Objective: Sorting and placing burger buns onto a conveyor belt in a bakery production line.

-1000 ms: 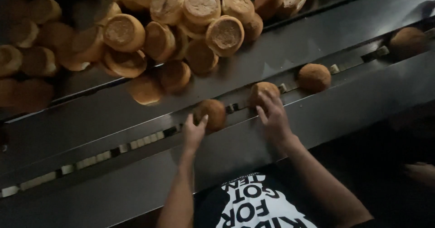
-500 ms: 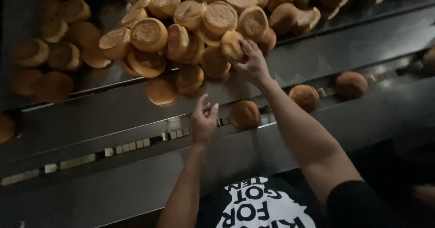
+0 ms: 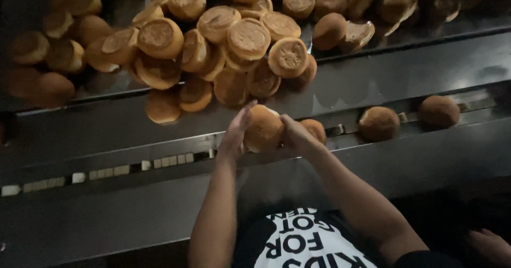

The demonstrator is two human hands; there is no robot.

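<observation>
Both my hands hold one round golden bun (image 3: 262, 128) just above the narrow conveyor track (image 3: 133, 167). My left hand (image 3: 236, 132) presses its left side with flat fingers. My right hand (image 3: 295, 136) cups its right side. Another bun (image 3: 316, 129) lies on the track right behind my right hand. A big heap of buns (image 3: 213, 44) is piled on the steel shelf above, some tipped on edge and several hanging over the lip.
Two more buns (image 3: 379, 123) (image 3: 439, 111) ride the track to the right. A sloped steel panel (image 3: 399, 76) separates shelf and track. A wide steel ledge (image 3: 106, 214) runs below the track. Another hand (image 3: 487, 244) shows at the bottom right corner.
My right hand came down from the heap with a bun, and my left hand closed in on it. The buns on the track have shifted to the right.
</observation>
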